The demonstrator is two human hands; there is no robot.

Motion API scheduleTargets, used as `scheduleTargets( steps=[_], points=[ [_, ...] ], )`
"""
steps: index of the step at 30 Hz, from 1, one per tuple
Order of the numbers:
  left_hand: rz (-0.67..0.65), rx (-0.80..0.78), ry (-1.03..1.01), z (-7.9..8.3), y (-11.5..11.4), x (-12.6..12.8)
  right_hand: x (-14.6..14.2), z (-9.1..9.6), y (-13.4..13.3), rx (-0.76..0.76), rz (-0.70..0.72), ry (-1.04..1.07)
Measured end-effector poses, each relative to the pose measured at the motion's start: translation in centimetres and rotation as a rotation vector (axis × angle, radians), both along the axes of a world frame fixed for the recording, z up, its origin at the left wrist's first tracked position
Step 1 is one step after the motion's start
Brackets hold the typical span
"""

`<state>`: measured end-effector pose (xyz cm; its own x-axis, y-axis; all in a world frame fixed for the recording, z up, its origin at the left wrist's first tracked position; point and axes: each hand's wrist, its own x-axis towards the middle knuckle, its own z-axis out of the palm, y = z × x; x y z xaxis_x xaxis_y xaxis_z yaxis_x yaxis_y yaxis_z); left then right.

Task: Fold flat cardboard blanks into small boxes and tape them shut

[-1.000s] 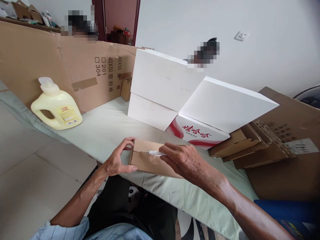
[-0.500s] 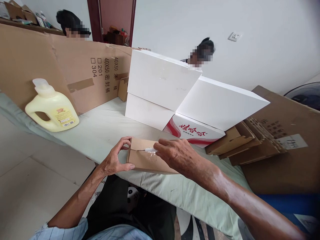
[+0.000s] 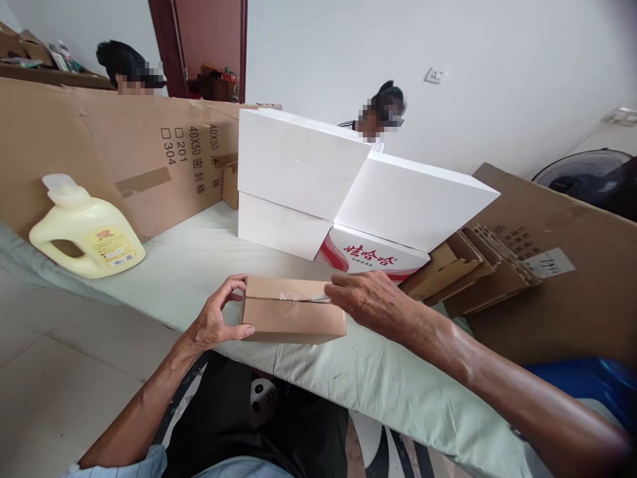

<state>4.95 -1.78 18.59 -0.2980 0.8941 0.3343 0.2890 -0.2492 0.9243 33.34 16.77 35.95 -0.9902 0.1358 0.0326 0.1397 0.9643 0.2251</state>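
Note:
A small brown cardboard box (image 3: pixel 293 320) lies near the front edge of the cloth-covered table. Along its top runs a seam, with a wrinkled bit of clear tape (image 3: pixel 289 297) across it. My left hand (image 3: pixel 221 317) grips the box's left end, thumb in front and fingers behind. Over the right end, my right hand (image 3: pixel 365 297) is closed round a knife (image 3: pixel 318 298); only its pale, thin blade shows, lying along the seam. The knife's handle is hidden in my fingers.
A yellow detergent jug (image 3: pixel 89 229) stands at the left, before a large cardboard sheet (image 3: pixel 124 146). White boxes (image 3: pixel 298 166) are stacked at the back. Folded cardboard pieces (image 3: pixel 478 272) lean at the right. Two people are beyond the boxes.
My right hand has slid the knife along the seam to the box's right end, uncovering the tape in the middle. My left hand keeps its hold. The whole view has shifted a little.

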Motion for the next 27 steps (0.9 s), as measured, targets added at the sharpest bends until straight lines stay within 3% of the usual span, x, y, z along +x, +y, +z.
scheduleTargets(
  steps=[5, 7, 9, 11, 14, 16, 17, 18, 20, 23, 27],
  points=[
    [0.032, -0.013, 0.060, -0.1, 0.0, -0.3, 5.9, 0.7, 3.6, -0.222, -0.103, 0.143],
    [0.034, -0.020, 0.088, 0.0, 0.1, -0.3, 8.7, -1.0, 4.2, -0.308, -0.229, 0.334],
    [0.012, -0.029, 0.136, 0.4, 0.1, -0.5, 11.1, -5.2, 4.0, -0.320, -0.419, 0.546],
    [-0.022, -0.044, 0.206, 1.0, 0.2, -0.7, 12.9, -11.4, 3.0, -0.261, -0.582, 0.635],
    [-0.062, -0.084, 0.314, 2.0, 0.2, -1.3, 14.4, -20.4, 1.1, -0.184, -0.623, 0.617],
    [-0.083, -0.113, 0.363, 2.8, 0.2, -1.6, 14.7, -23.9, 0.3, -0.168, -0.616, 0.604],
    [-0.092, -0.126, 0.379, 3.1, 0.3, -1.7, 14.7, -24.6, 0.1, -0.175, -0.604, 0.621],
    [-0.098, -0.142, 0.390, 3.5, 0.3, -1.8, 14.6, -24.7, 0.0, -0.188, -0.587, 0.660],
    [-0.107, -0.186, 0.408, 4.3, 0.4, -1.8, 13.7, -23.1, 0.3, -0.219, -0.536, 0.790],
    [-0.115, -0.258, 0.423, 5.4, 0.5, -1.6, 10.8, -18.2, 0.4, -0.247, -0.426, 0.964],
    [-0.110, -0.308, 0.463, 6.6, 0.5, -1.3, 5.3, -12.3, -0.9, -0.263, -0.161, 0.901]
  ],
)
